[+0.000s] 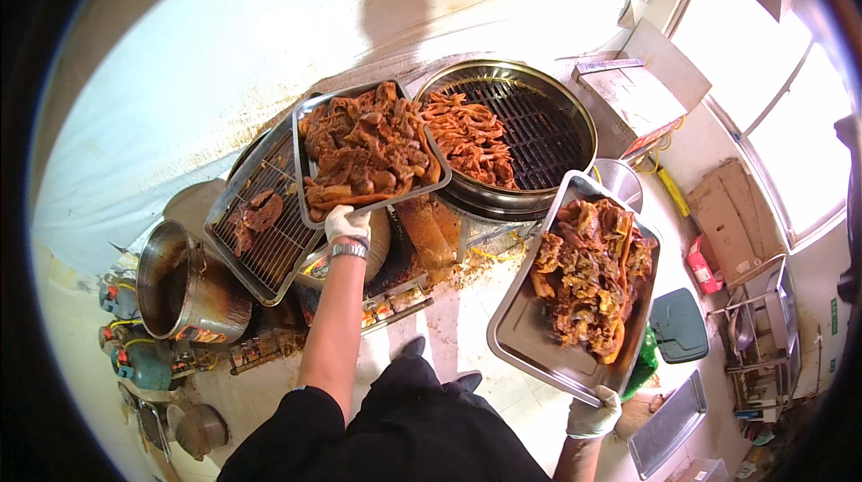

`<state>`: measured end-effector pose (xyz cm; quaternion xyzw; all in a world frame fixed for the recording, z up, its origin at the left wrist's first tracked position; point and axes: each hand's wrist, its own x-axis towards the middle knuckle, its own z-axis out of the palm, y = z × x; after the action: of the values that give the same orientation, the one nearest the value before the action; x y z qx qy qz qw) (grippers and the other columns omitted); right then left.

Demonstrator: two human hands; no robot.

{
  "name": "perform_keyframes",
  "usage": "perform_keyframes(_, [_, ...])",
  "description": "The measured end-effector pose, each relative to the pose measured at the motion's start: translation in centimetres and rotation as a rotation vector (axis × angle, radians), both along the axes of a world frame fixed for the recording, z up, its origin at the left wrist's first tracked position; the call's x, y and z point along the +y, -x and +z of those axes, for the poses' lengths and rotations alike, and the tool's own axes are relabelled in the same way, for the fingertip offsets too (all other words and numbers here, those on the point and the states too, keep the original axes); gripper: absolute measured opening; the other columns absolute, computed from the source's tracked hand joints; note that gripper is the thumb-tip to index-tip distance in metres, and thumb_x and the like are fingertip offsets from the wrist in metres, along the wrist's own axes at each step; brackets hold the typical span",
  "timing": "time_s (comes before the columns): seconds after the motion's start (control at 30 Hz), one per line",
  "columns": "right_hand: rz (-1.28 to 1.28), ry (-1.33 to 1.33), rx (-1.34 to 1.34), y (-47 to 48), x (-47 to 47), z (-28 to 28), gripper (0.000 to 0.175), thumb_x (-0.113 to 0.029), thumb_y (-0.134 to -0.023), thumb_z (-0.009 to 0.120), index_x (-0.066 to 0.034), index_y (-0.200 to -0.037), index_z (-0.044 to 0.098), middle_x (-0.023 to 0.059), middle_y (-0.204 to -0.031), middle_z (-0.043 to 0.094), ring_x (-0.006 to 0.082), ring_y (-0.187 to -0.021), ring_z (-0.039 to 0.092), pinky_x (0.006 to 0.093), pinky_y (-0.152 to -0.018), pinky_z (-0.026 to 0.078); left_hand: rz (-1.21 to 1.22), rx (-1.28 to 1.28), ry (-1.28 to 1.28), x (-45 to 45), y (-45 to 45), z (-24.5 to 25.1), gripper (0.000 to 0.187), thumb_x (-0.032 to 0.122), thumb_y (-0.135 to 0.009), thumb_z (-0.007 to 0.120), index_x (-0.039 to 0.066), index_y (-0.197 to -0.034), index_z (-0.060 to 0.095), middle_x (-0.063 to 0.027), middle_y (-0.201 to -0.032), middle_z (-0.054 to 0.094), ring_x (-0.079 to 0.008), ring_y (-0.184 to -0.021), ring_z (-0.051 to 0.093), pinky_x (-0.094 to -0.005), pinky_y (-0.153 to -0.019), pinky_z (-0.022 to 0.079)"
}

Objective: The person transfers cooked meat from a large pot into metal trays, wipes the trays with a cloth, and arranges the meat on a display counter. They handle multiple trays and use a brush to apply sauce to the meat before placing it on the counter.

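My left hand (348,226), in a white glove, grips the near edge of a metal tray (408,197) heaped with browned cooked meat (367,145). This tray overlaps a wire rack in a larger tray (296,273), where a piece of meat (259,216) lies. Lower right, my gloved right hand (594,413) holds the near corner of a second metal tray (522,327). More browned meat (592,273) covers its far part, leaving its near end bare. Between and beyond the trays stands a round metal pan (586,111) with a dark grate, several browned strips or feet (468,142) on its left half.
A tall stained pot (195,293) stands at left beside gas cylinders (148,364). Cardboard boxes (626,94) sit right of the round pan. A flat tray (673,425) rests at lower right, near a grey-green lid (679,326) and a metal shelf rack (757,340).
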<state>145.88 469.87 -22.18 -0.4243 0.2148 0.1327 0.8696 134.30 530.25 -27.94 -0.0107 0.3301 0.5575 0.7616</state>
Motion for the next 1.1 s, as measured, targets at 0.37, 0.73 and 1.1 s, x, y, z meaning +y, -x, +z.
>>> perform_keyframes(0.37, [-0.015, 0.955, -0.756, -0.1, -3.8, 0.4, 0.009, -0.007, -0.086, 0.063, -0.0052, -0.077, 0.060, 0.0064, -0.068, 0.061, 0.0175, -0.061, 0.061, 0.0337, -0.058, 0.053, -0.202, 0.446, -0.107, -5.8, 5.5, -0.8, 0.015, 0.013, -0.070, 0.068, 0.007, -0.083, 0.066, -0.0083, -0.088, 0.064, -0.0278, -0.080, 0.061, -0.0430, -0.078, 0.052])
perform_keyframes(0.73, [-0.453, -0.169, 0.025, 4.6, -14.4, 0.4, 0.010, -0.002, -0.087, 0.061, -0.0042, -0.077, 0.062, 0.0070, -0.072, 0.061, 0.0204, -0.068, 0.061, 0.0325, -0.065, 0.051, -0.513, 0.687, -0.340, -15.2, 2.0, -2.9, 0.035, 0.026, -0.081, 0.068, -0.008, -0.088, 0.073, -0.0230, -0.096, 0.073, -0.0347, -0.087, 0.069, -0.0436, -0.087, 0.056])
perform_keyframes(1.1, [-0.720, 0.258, -0.033, 6.9, -12.2, 4.8, 0.005, 0.001, -0.080, 0.062, 0.0001, -0.083, 0.066, 0.0060, -0.072, 0.059, 0.0200, -0.065, 0.060, 0.0347, -0.066, 0.052, -0.901, -0.091, -0.161, -19.9, -20.1, -3.3, 0.055, 0.011, -0.088, 0.059, -0.007, -0.140, 0.054, -0.0220, -0.143, 0.057, -0.0391, -0.133, 0.054, -0.0530, -0.119, 0.039])
